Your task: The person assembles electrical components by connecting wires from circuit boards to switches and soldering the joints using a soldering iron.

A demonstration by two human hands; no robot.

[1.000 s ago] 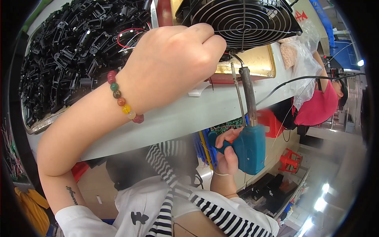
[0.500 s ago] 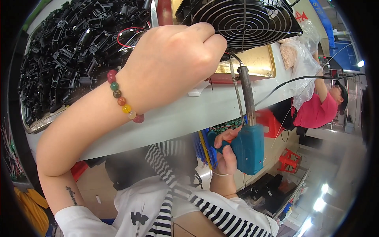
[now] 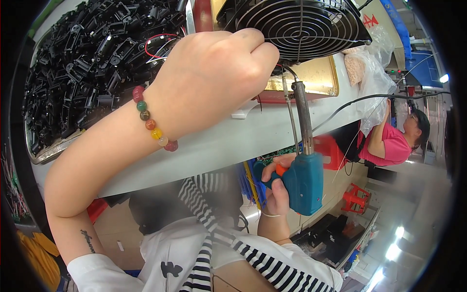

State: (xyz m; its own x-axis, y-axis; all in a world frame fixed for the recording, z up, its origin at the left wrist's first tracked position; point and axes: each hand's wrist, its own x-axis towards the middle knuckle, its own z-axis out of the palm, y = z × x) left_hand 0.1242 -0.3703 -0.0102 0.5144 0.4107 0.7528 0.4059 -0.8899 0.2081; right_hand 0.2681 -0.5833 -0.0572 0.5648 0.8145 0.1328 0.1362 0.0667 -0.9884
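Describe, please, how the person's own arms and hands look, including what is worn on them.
The left hand wears no glove; at its wrist is a bracelet of round red, green, dark, orange, yellow and pale beads. The upper arm has a dark script-like tattoo below a white short sleeve. The right hand, also ungloved, has a thin pale band at its wrist.

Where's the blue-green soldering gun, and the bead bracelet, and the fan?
Soldering gun [image 3: 306, 187]: head view, middle of its blue-green body.
Bead bracelet [image 3: 151, 125]: head view, on an orange-brown bead.
Fan [image 3: 300, 34]: head view, centre of its wire guard.
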